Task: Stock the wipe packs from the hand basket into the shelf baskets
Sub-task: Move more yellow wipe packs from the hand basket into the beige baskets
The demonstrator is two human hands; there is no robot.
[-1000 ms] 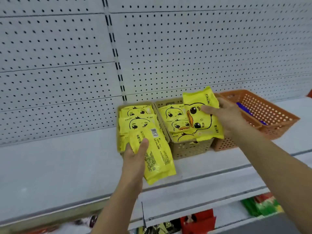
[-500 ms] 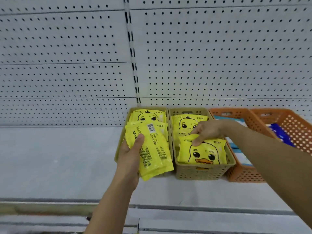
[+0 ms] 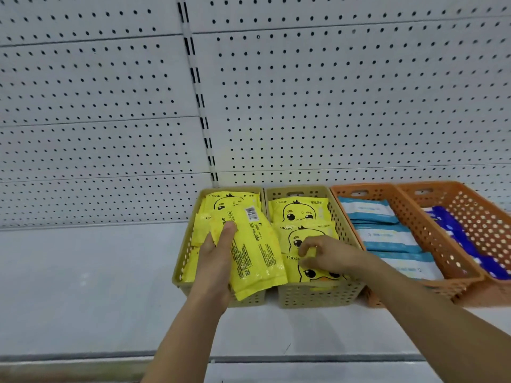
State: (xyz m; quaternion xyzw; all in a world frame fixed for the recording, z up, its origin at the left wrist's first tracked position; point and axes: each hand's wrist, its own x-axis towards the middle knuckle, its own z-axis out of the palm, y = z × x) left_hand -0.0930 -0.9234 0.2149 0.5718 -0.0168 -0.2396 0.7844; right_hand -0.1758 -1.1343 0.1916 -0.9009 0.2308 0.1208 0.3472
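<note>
Two beige shelf baskets stand side by side on the grey shelf, both with yellow duck-print wipe packs inside. My left hand (image 3: pixel 214 261) grips a yellow wipe pack (image 3: pixel 253 250), barcode side up, over the left beige basket (image 3: pixel 181 261). My right hand (image 3: pixel 323 254) has curled fingers on the front yellow duck pack (image 3: pixel 312 272) lying in the right beige basket (image 3: pixel 318 295); the fingertips pinch its upper edge. The hand basket is out of view.
Right of the beige baskets stand two orange baskets: one (image 3: pixel 414 225) with white-and-blue packs (image 3: pixel 384 236), one (image 3: pixel 481 214) with dark blue packs (image 3: pixel 456 236). A perforated grey back panel rises behind. Bare grey shelf (image 3: pixel 83 286) stretches to the left.
My right hand has laid its duck pack flat at the front of the right beige basket. My left hand keeps its pack, now closer over the left basket. The view has shifted right.
</note>
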